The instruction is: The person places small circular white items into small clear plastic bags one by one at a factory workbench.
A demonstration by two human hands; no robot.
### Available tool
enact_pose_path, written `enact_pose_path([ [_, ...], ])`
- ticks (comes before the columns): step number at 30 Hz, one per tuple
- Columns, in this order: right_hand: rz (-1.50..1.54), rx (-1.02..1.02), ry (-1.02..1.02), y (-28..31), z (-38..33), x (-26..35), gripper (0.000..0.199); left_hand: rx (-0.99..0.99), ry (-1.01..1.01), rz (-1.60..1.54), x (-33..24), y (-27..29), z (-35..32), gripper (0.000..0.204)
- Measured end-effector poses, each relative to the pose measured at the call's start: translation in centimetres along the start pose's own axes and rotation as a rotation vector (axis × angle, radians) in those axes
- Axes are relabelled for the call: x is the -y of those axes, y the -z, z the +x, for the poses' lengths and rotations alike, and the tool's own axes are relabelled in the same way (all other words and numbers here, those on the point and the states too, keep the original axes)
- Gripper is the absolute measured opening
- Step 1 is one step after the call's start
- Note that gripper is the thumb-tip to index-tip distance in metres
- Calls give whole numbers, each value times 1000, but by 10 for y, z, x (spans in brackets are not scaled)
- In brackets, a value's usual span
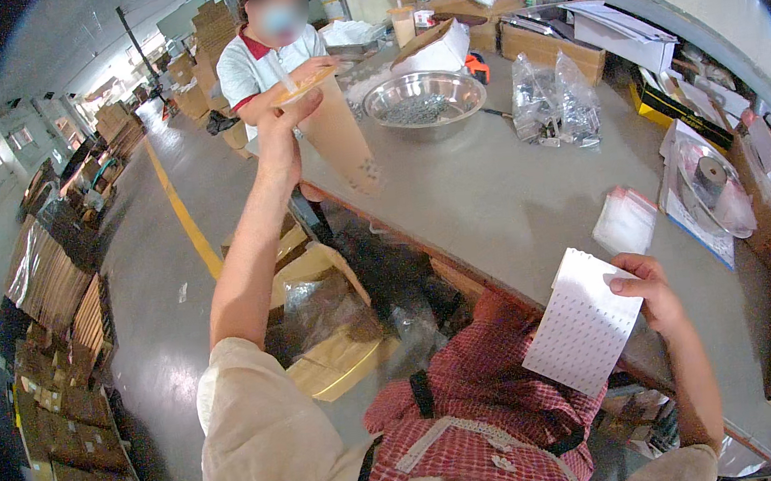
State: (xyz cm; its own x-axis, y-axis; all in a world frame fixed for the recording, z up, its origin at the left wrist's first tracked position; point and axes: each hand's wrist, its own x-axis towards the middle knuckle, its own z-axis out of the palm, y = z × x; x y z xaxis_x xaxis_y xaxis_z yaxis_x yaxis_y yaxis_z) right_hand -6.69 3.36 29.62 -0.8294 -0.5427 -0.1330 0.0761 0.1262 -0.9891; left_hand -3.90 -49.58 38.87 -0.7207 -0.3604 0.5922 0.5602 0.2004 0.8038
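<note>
My left hand (281, 143) is closed round a tall clear plastic cup (334, 128) of light brown drink, raised at the table's left edge. The cup leans, dark pearls lie at its bottom, and a pale straw sticks out of its orange-rimmed top. In my right hand (652, 295), between thumb and fingers, are white sheets (582, 318) printed with rows of small dark marks. They hang over the table's near edge, above my red checked apron (476, 386). Beside them on the table lies a stack of small clear plastic bags (626, 221).
Across the grey table (465, 194) a person (272, 55) sits close behind the cup. A steel bowl (477, 107) holds small metal pieces. Bagged parts (555, 105) stand right of it. Papers and boxes line the right side. An open carton (346, 357) sits below the table.
</note>
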Motion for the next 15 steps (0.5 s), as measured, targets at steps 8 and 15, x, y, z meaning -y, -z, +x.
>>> enact_pose_path([
  [8,-1,-61,9,4,3,-12,40,54,-112,273,-80,-25,-67,41],
  [15,-23,-12,8,-3,1,3,40,8,-14,158,-81,-19,-105,48],
])
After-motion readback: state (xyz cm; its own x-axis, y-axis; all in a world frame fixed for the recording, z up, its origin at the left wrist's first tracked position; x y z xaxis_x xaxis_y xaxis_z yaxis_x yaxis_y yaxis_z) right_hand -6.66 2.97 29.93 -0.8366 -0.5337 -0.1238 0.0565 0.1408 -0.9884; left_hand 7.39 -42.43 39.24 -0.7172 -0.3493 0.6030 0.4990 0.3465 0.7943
